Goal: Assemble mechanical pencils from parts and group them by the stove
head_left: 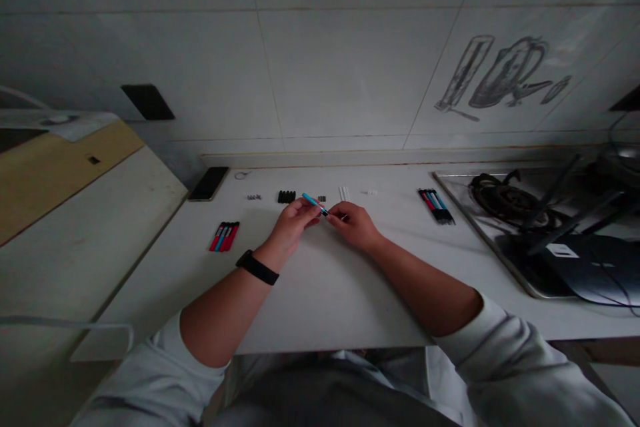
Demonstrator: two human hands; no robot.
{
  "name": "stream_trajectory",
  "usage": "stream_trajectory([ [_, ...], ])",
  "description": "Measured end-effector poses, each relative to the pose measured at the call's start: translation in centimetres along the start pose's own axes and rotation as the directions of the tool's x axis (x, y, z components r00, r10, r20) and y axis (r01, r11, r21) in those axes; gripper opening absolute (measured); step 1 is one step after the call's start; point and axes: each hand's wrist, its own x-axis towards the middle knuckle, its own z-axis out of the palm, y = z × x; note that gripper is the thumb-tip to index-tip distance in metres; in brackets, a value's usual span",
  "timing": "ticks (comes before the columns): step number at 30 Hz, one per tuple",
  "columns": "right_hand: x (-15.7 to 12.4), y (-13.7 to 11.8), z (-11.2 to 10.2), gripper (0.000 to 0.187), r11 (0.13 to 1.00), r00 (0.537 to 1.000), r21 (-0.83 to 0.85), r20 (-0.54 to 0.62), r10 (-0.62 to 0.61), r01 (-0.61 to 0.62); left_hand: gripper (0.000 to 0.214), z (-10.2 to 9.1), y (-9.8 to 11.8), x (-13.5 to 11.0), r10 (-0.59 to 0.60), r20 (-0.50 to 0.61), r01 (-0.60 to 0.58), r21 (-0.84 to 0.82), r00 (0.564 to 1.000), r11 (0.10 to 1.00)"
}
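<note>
A blue pen is held between my two hands above the white counter, tilted with its blue end up and to the left. My left hand, with a black band at the wrist, pinches the barrel. The fingers of my right hand close on the dark lower end of the pen. Just behind the hands lie small parts in a row: springs, black sleeve-like pieces, tiny dark pieces, thin white rods and small whitish pieces.
Red and blue pen barrels lie at the left, and several pens with dark tips at the right. A phone and a thin ring are at the back left. A gas stove and a black device occupy the right end.
</note>
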Motion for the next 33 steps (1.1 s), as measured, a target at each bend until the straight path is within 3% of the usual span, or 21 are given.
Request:
stream_trajectory([
  [7, 0.5, -0.2, -0.9, 0.027, 1.0, 1.0, 0.022, 0.009, -0.008, 0.008, 0.049, -0.5, 0.1, 0.1, 0.059, -0.015, -0.058, 0.036, 0.998, 0.998],
  [10, 1.5, 1.4, -3.6, 0.028, 0.999, 0.98, -0.032, -0.201, 0.016, -0.023, 0.051, -0.7, 0.4, 0.1, 0.055, -0.034, -0.054, 0.038, 0.998, 0.998],
  [13, 2.4, 4.3, -7.2, 0.029, 0.976, 0.898, -0.148, -0.432, 0.084, -0.163, 0.053, -0.8, 0.5, 0.2, 0.026, -0.032, -0.025, 0.016, 0.999, 1.0],
  [17, 2.6, 8.4, -9.9, 0.027, 0.88, 0.9, -0.323, -0.379, 0.218, -0.349, 0.051, -0.6, 0.4, 0.1, 0.017, -0.012, -0.016, 0.03, 1.0, 0.999],
  [21, 2.6, 10.4, -9.8, 0.028, 0.81, 0.914, -0.432, -0.27, 0.303, -0.396, 0.049, -0.5, 0.4, -0.1, 0.017, -0.001, -0.017, 0.033, 1.0, 0.999],
  [28, 2.9, 10.9, -9.5, 0.021, 0.78, 0.917, -0.485, -0.26, 0.302, -0.395, 0.045, -0.6, 0.3, -0.1, 0.011, 0.022, -0.012, 0.047, 1.0, 0.999],
  [33, 2.8, 10.4, -9.8, 0.018, 0.785, 0.85, -0.378, -0.405, 0.336, -0.491, 0.041, -0.6, 0.3, -0.1, 0.04, 0.032, -0.043, 0.098, 0.999, 0.994],
])
